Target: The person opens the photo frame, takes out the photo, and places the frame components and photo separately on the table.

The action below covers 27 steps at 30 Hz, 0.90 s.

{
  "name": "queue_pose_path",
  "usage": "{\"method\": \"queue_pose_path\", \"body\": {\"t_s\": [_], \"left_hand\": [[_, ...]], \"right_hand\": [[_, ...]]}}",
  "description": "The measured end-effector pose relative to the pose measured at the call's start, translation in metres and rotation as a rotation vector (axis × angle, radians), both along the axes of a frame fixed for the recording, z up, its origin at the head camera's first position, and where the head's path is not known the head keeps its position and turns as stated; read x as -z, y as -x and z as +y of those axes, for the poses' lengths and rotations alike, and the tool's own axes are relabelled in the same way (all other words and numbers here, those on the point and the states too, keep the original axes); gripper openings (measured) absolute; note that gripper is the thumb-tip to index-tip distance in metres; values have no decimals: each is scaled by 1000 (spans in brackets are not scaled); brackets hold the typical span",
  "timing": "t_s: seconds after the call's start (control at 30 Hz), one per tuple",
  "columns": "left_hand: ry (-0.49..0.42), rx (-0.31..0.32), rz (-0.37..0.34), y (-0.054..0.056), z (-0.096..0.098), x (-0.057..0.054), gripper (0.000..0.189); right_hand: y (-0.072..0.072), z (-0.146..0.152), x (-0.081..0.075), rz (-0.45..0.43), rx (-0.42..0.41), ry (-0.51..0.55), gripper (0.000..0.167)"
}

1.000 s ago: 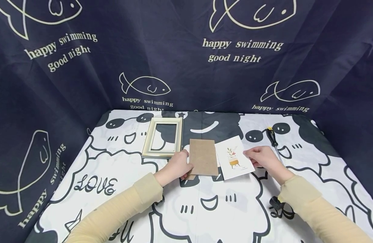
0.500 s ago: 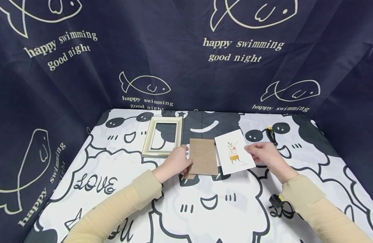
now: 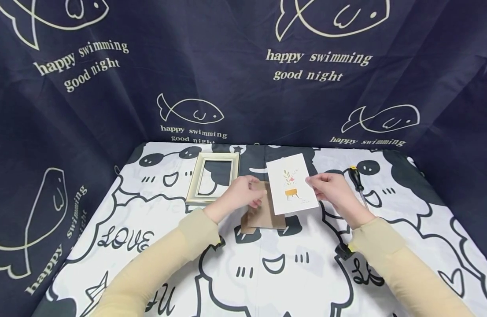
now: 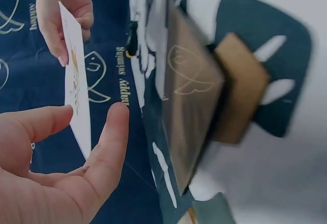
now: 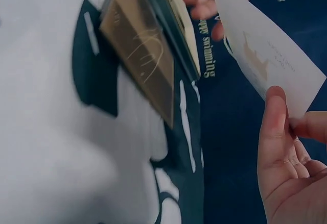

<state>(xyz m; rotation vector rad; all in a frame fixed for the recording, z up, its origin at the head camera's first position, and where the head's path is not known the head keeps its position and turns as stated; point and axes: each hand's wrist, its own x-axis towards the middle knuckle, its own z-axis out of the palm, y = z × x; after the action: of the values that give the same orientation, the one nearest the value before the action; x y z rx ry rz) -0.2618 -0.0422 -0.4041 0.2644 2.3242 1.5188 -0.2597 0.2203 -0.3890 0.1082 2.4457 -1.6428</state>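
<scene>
A white card (image 3: pixel 293 187) printed with a potted plant is held up over the cloth. My right hand (image 3: pixel 331 188) pinches its right edge between thumb and fingers, as the right wrist view also shows. On the other side, my left hand (image 3: pixel 243 193) has its thumb and fingers spread; in the left wrist view the card's edge (image 4: pixel 77 91) lies between them, and I cannot tell whether they touch it. Below lies a brown board (image 3: pixel 263 215), its glossy top (image 4: pixel 191 91) mirroring the curtain's fish. A smaller brown piece (image 4: pixel 240 89) sticks out from under it.
A cream picture frame (image 3: pixel 193 182) lies behind my left hand. A screwdriver (image 3: pixel 355 178) with a black and yellow handle lies beyond my right hand. The patterned tablecloth (image 3: pixel 267 290) meets a dark blue curtain (image 3: pixel 243 66) at the back.
My right hand has lifted the card and carried it left, so it now overlaps the brown board. My left hand has let go of the board's left edge and risen towards the card.
</scene>
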Motion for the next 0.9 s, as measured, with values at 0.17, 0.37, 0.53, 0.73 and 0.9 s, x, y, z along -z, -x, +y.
{"method": "queue_pose_path", "body": {"t_s": [0.17,0.37,0.53,0.73,0.9], "left_hand": [[-121,-84,-92,12,6,-7,45],[-140,-150,-70,25,6,-9,33],[-143,-203,-62,36,3,-7,28],[-152,-236,-62,46,-2,-4,23],[-131,-262,-45,53,-3,-2,18]], "right_hand": [[4,-16,-7,25,7,48,40],[12,-27,-4,35,4,67,40],[22,-33,4,25,7,89,38],[30,-39,12,15,33,90,38],[38,-45,21,12,57,122,38]]}}
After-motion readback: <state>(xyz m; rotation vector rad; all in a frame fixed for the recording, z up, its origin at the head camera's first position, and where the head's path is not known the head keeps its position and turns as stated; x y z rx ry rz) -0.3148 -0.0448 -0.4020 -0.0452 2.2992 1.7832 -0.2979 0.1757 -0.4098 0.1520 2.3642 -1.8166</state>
